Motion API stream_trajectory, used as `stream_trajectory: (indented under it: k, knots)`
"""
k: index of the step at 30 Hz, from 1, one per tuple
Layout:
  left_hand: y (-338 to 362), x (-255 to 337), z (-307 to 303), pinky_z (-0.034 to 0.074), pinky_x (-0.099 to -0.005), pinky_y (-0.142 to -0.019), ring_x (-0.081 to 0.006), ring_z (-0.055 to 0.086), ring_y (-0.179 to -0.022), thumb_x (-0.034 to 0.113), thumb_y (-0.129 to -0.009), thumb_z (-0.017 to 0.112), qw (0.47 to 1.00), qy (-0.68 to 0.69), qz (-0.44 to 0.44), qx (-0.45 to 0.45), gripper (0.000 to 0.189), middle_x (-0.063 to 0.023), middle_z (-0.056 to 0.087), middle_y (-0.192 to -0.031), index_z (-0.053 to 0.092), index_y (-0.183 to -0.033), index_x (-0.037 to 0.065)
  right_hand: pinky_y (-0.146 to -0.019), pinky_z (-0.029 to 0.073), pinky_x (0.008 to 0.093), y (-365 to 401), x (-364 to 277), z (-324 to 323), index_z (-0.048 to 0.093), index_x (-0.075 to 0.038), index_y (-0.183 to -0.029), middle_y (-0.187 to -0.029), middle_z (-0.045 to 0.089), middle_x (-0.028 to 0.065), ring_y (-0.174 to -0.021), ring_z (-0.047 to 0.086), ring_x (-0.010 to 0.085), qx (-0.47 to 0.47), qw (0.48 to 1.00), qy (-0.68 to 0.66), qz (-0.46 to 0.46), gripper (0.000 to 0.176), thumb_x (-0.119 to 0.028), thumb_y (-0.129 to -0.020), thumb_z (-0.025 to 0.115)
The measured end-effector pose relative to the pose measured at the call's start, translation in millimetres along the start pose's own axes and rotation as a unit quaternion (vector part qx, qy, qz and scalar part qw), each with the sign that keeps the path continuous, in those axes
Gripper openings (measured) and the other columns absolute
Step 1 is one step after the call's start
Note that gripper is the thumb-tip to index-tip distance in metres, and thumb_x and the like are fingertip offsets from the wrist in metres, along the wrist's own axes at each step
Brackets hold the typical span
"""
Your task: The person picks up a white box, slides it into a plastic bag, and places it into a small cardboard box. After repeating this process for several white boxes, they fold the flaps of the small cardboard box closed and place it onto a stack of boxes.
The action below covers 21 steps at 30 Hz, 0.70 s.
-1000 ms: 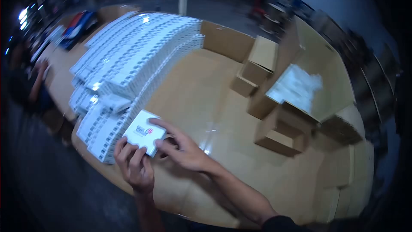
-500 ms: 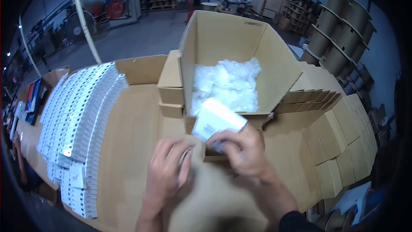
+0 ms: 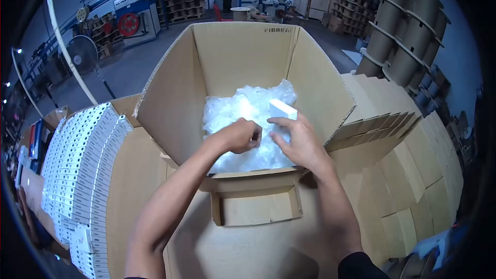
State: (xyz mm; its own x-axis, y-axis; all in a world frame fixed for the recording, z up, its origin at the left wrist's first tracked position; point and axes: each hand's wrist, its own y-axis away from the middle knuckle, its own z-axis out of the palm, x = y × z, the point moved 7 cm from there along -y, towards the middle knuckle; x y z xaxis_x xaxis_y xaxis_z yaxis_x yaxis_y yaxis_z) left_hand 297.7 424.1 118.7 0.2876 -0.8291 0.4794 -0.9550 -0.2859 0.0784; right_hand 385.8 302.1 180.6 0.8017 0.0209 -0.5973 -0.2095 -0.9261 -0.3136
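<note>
A large open carton [image 3: 243, 54] holds a heap of clear plastic bags [image 3: 227, 111]. Over this heap is my right hand [image 3: 305, 144], thumb and fingers closed on a small white box [image 3: 283, 107]. To its left, my left hand [image 3: 240, 135] is also above the bags, its fingers curled in; whatever they may hold is hidden. Just below the large carton's near edge stands a small open cardboard box [image 3: 257, 212], its inside bare.
Rows of small white boxes [image 3: 77, 165] are stacked at the left. Folded cardboard boxes [image 3: 408, 175] line the right side. Large spools [image 3: 408, 36] stand at the back right, and machinery [image 3: 137, 13] is at the far left.
Both hands have moved forward from above the small cardboard box to inside the large carton. The white box has moved with my right hand. The view has shifted, and the small box is now uncovered.
</note>
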Motion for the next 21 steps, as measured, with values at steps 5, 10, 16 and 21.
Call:
stream_trajectory:
  k: [5, 10, 16, 21]
  knots:
    - [39, 32, -46, 0.055, -0.0437, -0.081, -0.0306, 0.072, -0.088, 0.013, -0.098, 0.066, 0.987, 0.107, 0.059, 0.102, 0.015, -0.0178, 0.071, -0.090, 0.060, -0.098, -0.001, -0.115, 0.042, 0.0484, -6, 11, 17, 0.069, 0.001, -0.128, -0.128, 0.065, 0.0304, -0.142, 0.046, 0.0446, -0.006, 1.000, -0.009, 0.015, 0.054, -0.026, -0.084, 0.084]
    - [42, 29, -73, 0.056, -0.0405, -0.082, -0.0236, 0.069, -0.086, 0.016, -0.106, 0.055, 0.977, 0.071, -0.016, 0.201, 0.018, -0.0168, 0.069, -0.090, 0.054, -0.104, -0.001, -0.101, 0.049, 0.0466, -22, 8, 6, 0.075, 0.001, -0.103, -0.103, 0.071, 0.0244, -0.115, 0.062, 0.0410, 0.092, 0.993, -0.052, -0.045, 0.029, -0.020, -0.086, 0.081]
    - [77, 40, -92, 0.051, -0.0334, -0.072, -0.0182, 0.063, -0.080, 0.021, -0.111, 0.047, 0.894, 0.185, -0.028, 0.408, 0.021, -0.0121, 0.063, -0.087, 0.050, -0.107, 0.000, -0.075, 0.049, 0.0400, -7, -18, -24, 0.076, -0.003, -0.093, -0.083, 0.066, 0.0165, -0.077, 0.061, 0.0284, 0.175, 0.980, -0.086, -0.029, 0.017, -0.018, -0.088, 0.080]
    - [132, 92, -83, 0.047, -0.0267, -0.067, -0.0092, 0.056, -0.078, 0.025, -0.113, 0.045, 0.791, 0.327, 0.085, 0.511, 0.020, -0.0012, 0.058, -0.090, 0.048, -0.112, 0.005, -0.065, 0.048, 0.0318, 37, -54, -45, 0.075, -0.003, -0.100, -0.093, 0.065, 0.0092, -0.070, 0.057, 0.0156, 0.178, 0.967, -0.174, -0.049, 0.025, -0.018, -0.084, 0.086]
